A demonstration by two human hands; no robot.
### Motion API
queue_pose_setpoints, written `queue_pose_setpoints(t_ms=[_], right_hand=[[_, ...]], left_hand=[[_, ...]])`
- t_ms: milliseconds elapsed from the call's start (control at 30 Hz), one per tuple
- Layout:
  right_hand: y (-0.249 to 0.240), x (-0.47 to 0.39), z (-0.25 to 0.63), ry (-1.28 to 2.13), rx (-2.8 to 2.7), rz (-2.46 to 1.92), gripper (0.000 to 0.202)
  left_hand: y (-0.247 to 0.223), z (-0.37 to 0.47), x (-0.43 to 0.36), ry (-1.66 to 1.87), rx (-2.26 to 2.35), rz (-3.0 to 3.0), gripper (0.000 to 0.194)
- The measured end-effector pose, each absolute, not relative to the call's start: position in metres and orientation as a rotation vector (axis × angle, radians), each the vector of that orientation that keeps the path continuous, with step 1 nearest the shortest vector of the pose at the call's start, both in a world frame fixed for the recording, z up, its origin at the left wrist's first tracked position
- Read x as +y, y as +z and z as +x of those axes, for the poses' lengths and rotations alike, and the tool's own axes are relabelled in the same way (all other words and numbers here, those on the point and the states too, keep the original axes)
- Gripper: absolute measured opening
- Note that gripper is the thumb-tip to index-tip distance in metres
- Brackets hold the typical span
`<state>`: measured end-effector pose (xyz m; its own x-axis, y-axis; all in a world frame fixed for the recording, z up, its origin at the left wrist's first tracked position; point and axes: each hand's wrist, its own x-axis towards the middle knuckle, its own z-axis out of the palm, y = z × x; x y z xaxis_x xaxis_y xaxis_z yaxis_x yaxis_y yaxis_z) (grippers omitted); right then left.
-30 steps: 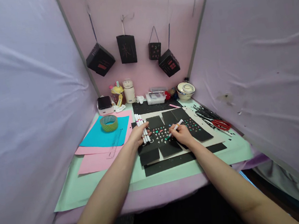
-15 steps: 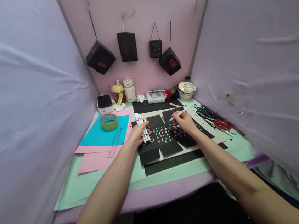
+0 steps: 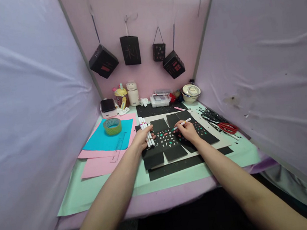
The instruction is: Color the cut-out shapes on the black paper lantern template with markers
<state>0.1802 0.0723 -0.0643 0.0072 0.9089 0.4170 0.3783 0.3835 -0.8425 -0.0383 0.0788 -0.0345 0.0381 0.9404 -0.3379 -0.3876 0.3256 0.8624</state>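
Note:
A black paper cutout (image 3: pixel 174 153) with side flaps lies in front of me, its middle dotted with small white, green and red shapes. Several white marker pens (image 3: pixel 146 130) are gripped in my left hand (image 3: pixel 142 137), which rests at the cutout's left side. My right hand (image 3: pixel 188 131) is closed around one white marker (image 3: pixel 185 121), held at a slant. Its green tip is at the coloured shapes; whether it touches the paper I cannot tell. Under the cutout are a pale board (image 3: pixel 222 140) and a black sheet (image 3: pixel 170 170).
Left are blue paper (image 3: pixel 95 139), pink paper (image 3: pixel 95 167), a tape roll (image 3: pixel 112 127) and a clear ruler (image 3: pixel 118 148). Red-handled scissors (image 3: pixel 228 127) lie right near black scraps (image 3: pixel 211 114). Behind stand a bottle (image 3: pixel 133 95) and bowl (image 3: pixel 191 92); black paper boxes (image 3: pixel 130 50) hang above.
My right hand with the marker has moved slightly left and down, bringing the tip over the shapes in the middle of the cutout. My left hand keeps its hold on the markers.

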Motion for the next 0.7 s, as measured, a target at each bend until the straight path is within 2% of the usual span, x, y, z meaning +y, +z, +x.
queue_pose_setpoints(t_ms=[700], right_hand=[[-0.0728, 0.0745, 0.1802, 0.745, -1.632, -1.214, 0.024]], left_hand=[[-0.0311, -0.037, 0.0769, 1.138, 1.099, 0.665, 0.019]])
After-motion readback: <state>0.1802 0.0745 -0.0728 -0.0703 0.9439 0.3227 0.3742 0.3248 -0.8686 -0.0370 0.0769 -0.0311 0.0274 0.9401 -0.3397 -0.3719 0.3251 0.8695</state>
